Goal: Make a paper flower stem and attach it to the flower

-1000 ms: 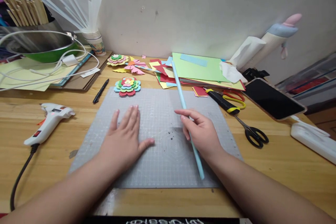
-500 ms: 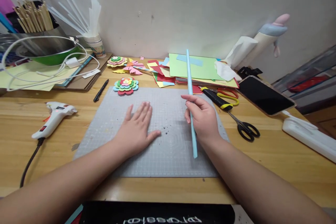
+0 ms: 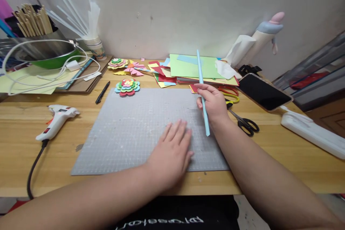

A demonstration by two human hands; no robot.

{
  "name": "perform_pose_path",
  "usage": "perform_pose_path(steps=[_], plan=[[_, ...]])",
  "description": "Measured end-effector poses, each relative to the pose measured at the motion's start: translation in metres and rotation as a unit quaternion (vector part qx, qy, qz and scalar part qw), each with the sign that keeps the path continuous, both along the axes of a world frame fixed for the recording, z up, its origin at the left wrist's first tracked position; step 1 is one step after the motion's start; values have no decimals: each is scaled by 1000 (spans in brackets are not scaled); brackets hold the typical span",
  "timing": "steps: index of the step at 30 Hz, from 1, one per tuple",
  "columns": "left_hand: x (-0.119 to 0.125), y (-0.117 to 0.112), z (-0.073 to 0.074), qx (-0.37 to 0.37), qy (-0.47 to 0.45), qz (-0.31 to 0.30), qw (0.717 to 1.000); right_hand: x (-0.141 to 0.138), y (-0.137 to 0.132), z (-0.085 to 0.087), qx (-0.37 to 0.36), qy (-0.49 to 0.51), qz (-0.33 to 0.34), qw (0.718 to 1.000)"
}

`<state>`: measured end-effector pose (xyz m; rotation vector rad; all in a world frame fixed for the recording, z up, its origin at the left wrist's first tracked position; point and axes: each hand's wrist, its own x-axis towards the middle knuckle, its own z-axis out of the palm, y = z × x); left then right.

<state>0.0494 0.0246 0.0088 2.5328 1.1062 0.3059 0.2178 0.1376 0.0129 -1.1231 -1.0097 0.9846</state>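
Observation:
My right hand [image 3: 212, 103] pinches a thin light-blue rolled paper stick [image 3: 201, 79], held nearly upright above the right part of the grey cutting mat [image 3: 121, 133]. Flat on the mat near its front edge lies my left hand [image 3: 172, 151], fingers stretched out and holding nothing. A layered paper flower [image 3: 127, 87] sits at the mat's far left corner. Behind it are another layered flower [image 3: 118, 63] and a pink paper flower [image 3: 134, 68] with a pale blue stem. Black-handled scissors [image 3: 248, 125] rest right of my right wrist.
A white glue gun [image 3: 58, 120] and a black pen [image 3: 102, 92] lie left of the mat. Coloured paper [image 3: 194, 70] is stacked by the wall. On the right are a phone [image 3: 264, 91] and a white power strip [image 3: 312, 133]. A green bowl [image 3: 54, 61] stands back left.
My left hand has slid right and toward me across the mat, and the dark specks there are gone. My right hand has lifted the paper stick slightly away. The view has shifted a little.

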Motion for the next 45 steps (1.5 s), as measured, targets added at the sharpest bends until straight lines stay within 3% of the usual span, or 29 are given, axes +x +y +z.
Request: perform_pose_path(steps=[2,6,10,12,16,18,20,22,25,27,33,41,45], plan=[[1,0,-13,50,79,26,995,-3,0,-2,-2,0,2,1000],[17,-17,-21,60,101,-32,993,-9,-1,-5,2,-1,8,1000],[35,-35,-16,83,2,-144,986,-10,-3,-5,-3,0,37,999],[37,-35,-10,75,-92,-159,980,-11,-6,-3,-4,1,66,998],[19,-12,10,46,-267,-57,961,-19,-19,4,-13,41,183,982],[2,6,21,57,-338,66,937,-27,-29,6,-43,88,267,959],[-18,26,27,21,-415,232,879,-37,-39,6,-82,134,333,930],[-37,44,28,-91,-459,326,821,-46,-49,6,-111,174,373,905],[-57,58,22,-280,-476,289,782,-57,-61,5,-147,203,408,878],[-65,60,17,-341,-481,249,768,-61,-66,3,-162,213,424,865],[-74,60,11,-343,-505,250,752,-65,-70,-3,-201,176,431,862],[-76,59,14,-309,-490,266,770,-64,-72,-3,-257,190,449,834],[-79,58,13,-318,-509,255,758,-62,-71,-3,-270,217,468,813]])
